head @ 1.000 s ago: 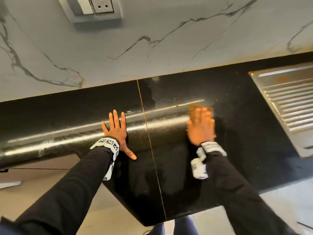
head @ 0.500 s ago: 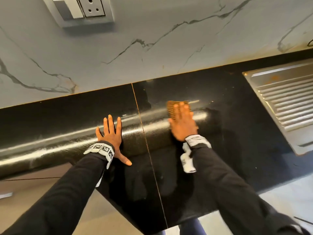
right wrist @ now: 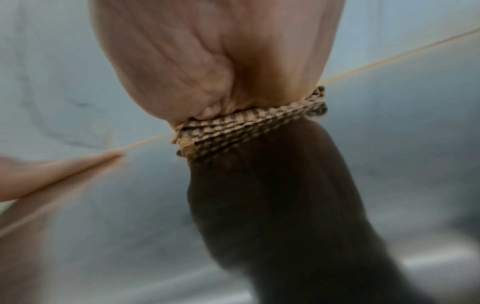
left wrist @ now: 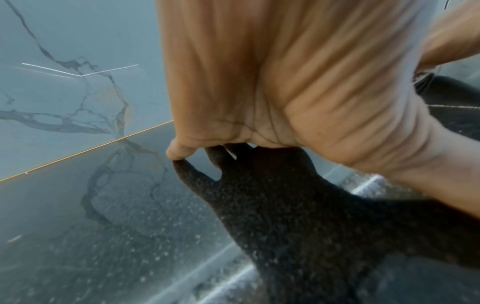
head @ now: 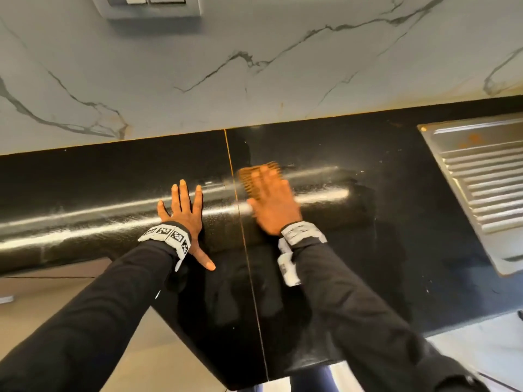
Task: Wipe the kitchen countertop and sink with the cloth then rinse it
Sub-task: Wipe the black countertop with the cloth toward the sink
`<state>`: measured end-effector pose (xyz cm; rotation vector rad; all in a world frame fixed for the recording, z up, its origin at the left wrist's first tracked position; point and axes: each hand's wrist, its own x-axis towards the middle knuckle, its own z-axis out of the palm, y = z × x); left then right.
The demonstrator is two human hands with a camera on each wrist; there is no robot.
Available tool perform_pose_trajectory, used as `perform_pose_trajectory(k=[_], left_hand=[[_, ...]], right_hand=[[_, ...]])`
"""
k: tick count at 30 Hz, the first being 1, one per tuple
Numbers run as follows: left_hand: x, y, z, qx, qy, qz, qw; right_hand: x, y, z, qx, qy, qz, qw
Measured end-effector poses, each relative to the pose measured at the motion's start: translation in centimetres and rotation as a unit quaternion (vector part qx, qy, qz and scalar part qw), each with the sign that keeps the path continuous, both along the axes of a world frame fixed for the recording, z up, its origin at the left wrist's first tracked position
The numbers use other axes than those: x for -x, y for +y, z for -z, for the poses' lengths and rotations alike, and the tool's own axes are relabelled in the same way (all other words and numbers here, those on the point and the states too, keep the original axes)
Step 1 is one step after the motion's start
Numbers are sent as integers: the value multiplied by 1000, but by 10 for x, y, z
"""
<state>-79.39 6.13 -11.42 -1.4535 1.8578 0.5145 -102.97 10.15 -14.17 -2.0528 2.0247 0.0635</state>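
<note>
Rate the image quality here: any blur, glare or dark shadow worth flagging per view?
Head view: right hand and cloth motion-blurred, glare streaks across the countertop. Left wrist view: sharp, left hand casts a dark shadow. Right wrist view: smeared throughout, cloth pattern still readable.

Both hands flat, fingers straight: left (head: 185,212) splayed, right (head: 273,200) blurred.

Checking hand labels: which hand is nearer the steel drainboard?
Right. The right hand presses the cloth flat on the black countertop, just past the seam toward the drainboard. The left hand lies flat beyond the seam, farther away.
</note>
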Motion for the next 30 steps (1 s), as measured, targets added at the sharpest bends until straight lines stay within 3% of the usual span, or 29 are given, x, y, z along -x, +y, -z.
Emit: perform_pose_trajectory(k=[4, 6, 8, 11, 13, 15, 19, 22, 24, 27, 30], left_hand=[[-3, 8, 3, -3, 6, -6, 1000], [-2, 6, 5, -3, 2, -7, 1000], [3, 2, 4, -10, -7, -12, 1000], [12, -6, -7, 3, -32, -6, 999], [12, -19, -14, 4, -37, -10, 999], [10, -34, -16, 12, -42, -33, 998], [13, -48, -10, 5, -39, -60, 997], [19, -54, -6, 9, -36, -59, 998], [20, -58, -3, 9, -38, -70, 997], [18, -56, -1, 6, -33, -65, 997], [16, -58, -1, -1, -25, -63, 998]], right_hand=[[119, 12, -3, -32, -8, 201, 979], [107, 16, -1, -39, -14, 280, 959], [40, 2, 5, -32, -16, 241, 970], [-71, -9, 11, -39, -36, 77, 996], [-79, -11, 13, -55, -35, -9, 998], [-33, -11, 13, -40, -19, -30, 999], [120, -22, 3, -36, 5, 187, 982], [134, -27, -4, -53, -2, 271, 961], [76, -42, 1, -54, 1, 232, 971], [-34, -54, 11, -56, -3, 64, 996], [-54, -61, 3, -77, -20, -53, 995]])
